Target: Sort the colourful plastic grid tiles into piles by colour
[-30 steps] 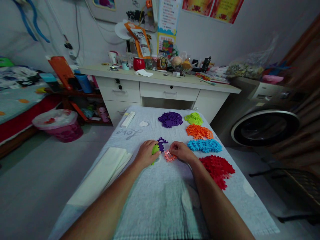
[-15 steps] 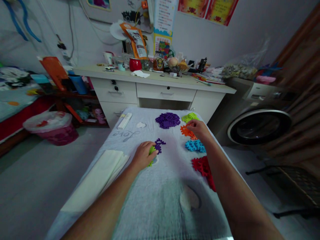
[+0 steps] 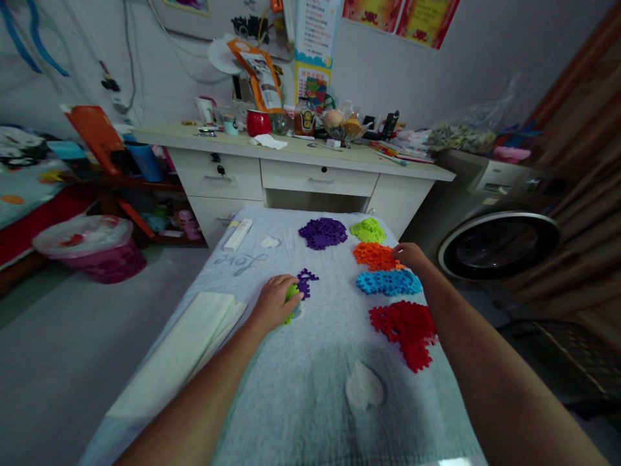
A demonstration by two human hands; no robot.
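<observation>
Grasps lime-green interlocking pieces [image 3: 292,292] under the left hand [image 3: 272,299], beside purple linked pieces [image 3: 304,287]; places right hand [image 3: 410,255] at orange pile's [image 3: 373,256] right edge, cannot tell whether pinching.

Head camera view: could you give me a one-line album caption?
Left hand over green and purple pieces, right hand at the orange pile, between lime pile and blue pile.

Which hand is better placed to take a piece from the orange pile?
Probably the right hand: it is at the right edge of the orange pile. The left hand is farther away, over green pieces.
</observation>
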